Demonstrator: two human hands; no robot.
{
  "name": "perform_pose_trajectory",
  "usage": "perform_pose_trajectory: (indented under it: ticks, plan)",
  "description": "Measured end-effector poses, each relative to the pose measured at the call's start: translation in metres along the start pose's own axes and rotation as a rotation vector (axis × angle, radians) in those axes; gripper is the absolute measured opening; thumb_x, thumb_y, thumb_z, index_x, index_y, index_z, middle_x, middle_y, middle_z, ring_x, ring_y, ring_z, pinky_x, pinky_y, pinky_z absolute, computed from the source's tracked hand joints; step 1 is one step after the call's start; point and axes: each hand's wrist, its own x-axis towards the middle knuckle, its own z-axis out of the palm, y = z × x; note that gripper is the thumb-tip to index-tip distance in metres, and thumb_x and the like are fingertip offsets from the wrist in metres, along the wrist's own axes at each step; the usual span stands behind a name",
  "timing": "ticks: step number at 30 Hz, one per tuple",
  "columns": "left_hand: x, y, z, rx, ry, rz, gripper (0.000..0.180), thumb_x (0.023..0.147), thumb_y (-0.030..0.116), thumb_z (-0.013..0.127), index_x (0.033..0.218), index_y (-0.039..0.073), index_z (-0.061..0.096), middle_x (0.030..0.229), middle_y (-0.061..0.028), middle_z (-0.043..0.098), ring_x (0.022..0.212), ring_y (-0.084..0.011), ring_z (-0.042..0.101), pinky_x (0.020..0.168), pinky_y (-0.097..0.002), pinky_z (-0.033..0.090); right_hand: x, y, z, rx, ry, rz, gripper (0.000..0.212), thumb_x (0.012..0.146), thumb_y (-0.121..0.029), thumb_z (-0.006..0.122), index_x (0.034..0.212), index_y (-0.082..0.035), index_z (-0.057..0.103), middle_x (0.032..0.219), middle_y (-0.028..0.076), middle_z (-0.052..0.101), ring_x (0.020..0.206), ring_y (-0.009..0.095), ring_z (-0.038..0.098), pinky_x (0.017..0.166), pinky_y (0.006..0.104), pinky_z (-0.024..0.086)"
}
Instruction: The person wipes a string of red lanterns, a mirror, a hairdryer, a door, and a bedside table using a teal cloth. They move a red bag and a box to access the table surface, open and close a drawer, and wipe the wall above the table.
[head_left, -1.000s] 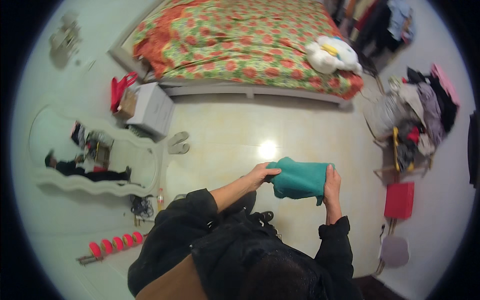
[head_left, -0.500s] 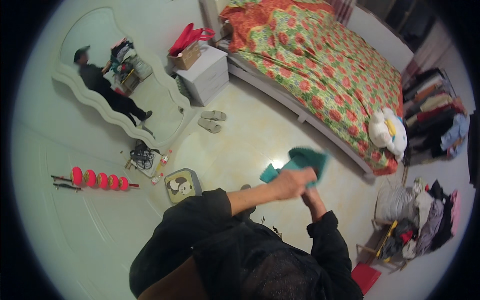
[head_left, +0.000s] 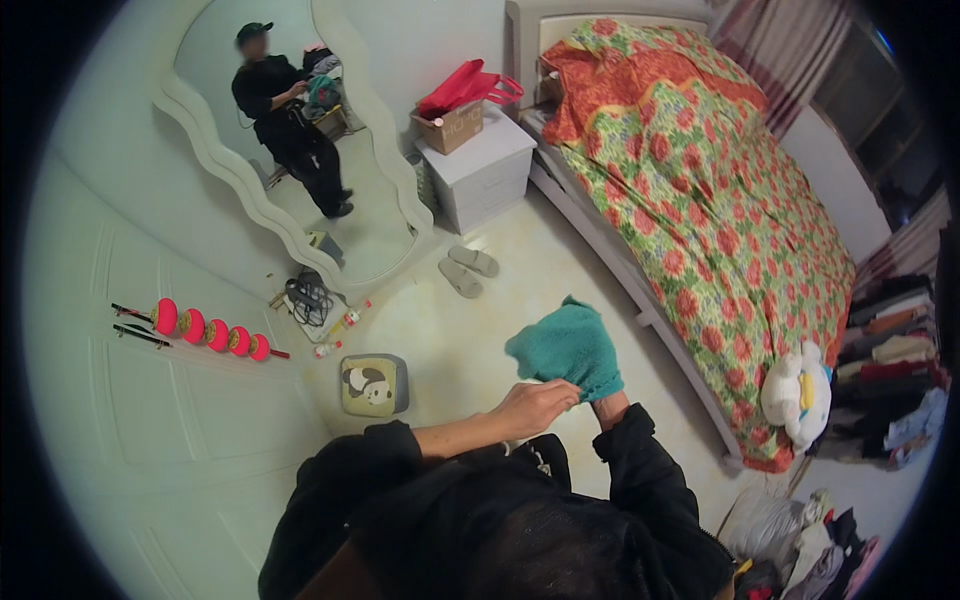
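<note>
A teal piece of soft, thick-looking fabric (head_left: 570,350) is held out in front of me over the floor. My left hand (head_left: 537,407) pinches its lower edge, close to the other wrist. The fabric covers my right hand, so only the wrist (head_left: 611,408) shows below it, and those fingers are hidden. Whether the fabric is a mitt, a hat or a folded cloth cannot be made out.
A bed with a flowered cover (head_left: 700,230) stands at the right, a white plush toy (head_left: 797,397) at its corner. Grey slippers (head_left: 468,271), a panda stool (head_left: 373,384) and a nightstand (head_left: 485,175) are ahead. A wavy-framed mirror (head_left: 300,150) leans left; clothes (head_left: 820,550) pile at lower right.
The teal fabric has gone from blurred and loosely gathered to pulled over my right hand. My left hand has moved left and down to its edge. The view has shifted.
</note>
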Motion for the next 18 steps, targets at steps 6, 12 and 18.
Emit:
perform_pose_trajectory:
  ticks: [6, 12, 18]
  plan:
    - [0.047, -0.037, -0.013, -0.071, 0.222, -0.438, 0.025, 0.098, 0.023, 0.051, 0.113, 0.004, 0.058, 0.115, -0.0153, 0.061, 0.105, -0.0356, 0.06, 0.086, -0.0425, 0.049, 0.061, 0.007, -0.011, -0.289, -0.333, -0.156, 0.034, 0.088, -0.025, 0.067, 0.114, -0.006, 0.057, 0.104, 0.009, 0.063, 0.091, 0.02, 0.063, 0.08, 0.034, 0.053]
    - [0.121, -0.07, -0.01, -0.014, 0.183, -0.601, 0.027, 0.095, 0.021, 0.056, 0.113, 0.001, 0.058, 0.108, -0.0175, 0.059, 0.1, -0.0356, 0.06, 0.087, -0.0416, 0.048, 0.131, -0.002, -0.05, -0.333, -0.551, -0.221, 0.033, 0.085, -0.022, 0.07, 0.111, -0.006, 0.059, 0.104, 0.008, 0.063, 0.092, 0.019, 0.062, 0.081, 0.0338, 0.052]
    - [0.191, -0.101, -0.015, -0.085, 0.163, -0.606, 0.03, 0.096, 0.022, 0.054, 0.119, 0.003, 0.056, 0.117, -0.0187, 0.06, 0.1, -0.0383, 0.061, 0.086, -0.0438, 0.049, 0.206, -0.007, -0.106, -0.09, -0.532, -0.115, 0.031, 0.082, -0.019, 0.073, 0.108, -0.006, 0.061, 0.104, 0.008, 0.064, 0.094, 0.019, 0.061, 0.083, 0.0336, 0.051]
